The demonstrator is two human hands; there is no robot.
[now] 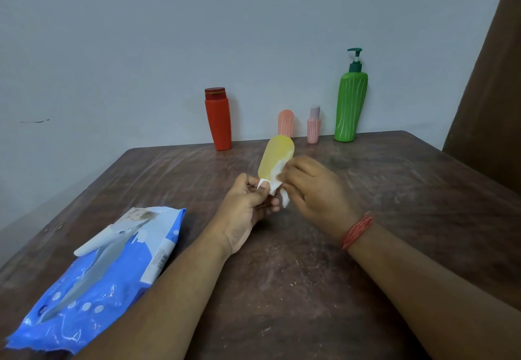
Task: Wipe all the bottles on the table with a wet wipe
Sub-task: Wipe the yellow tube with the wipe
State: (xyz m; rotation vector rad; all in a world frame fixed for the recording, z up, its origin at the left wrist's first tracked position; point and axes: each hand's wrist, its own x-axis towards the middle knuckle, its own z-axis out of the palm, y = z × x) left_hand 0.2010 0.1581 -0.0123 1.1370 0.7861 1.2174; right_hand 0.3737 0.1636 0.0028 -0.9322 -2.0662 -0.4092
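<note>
I hold a small yellow bottle above the middle of the table, its rounded end pointing up and away. My left hand grips its lower end. My right hand presses a white wet wipe against the bottle's lower right side. Along the far edge stand a red bottle, a small orange bottle, a small pink bottle with a lilac cap and a tall green pump bottle.
A blue pack of wet wipes lies at the near left with its white flap lifted. The brown table reaches a grey wall behind the bottles. A brown curtain or panel hangs at the right.
</note>
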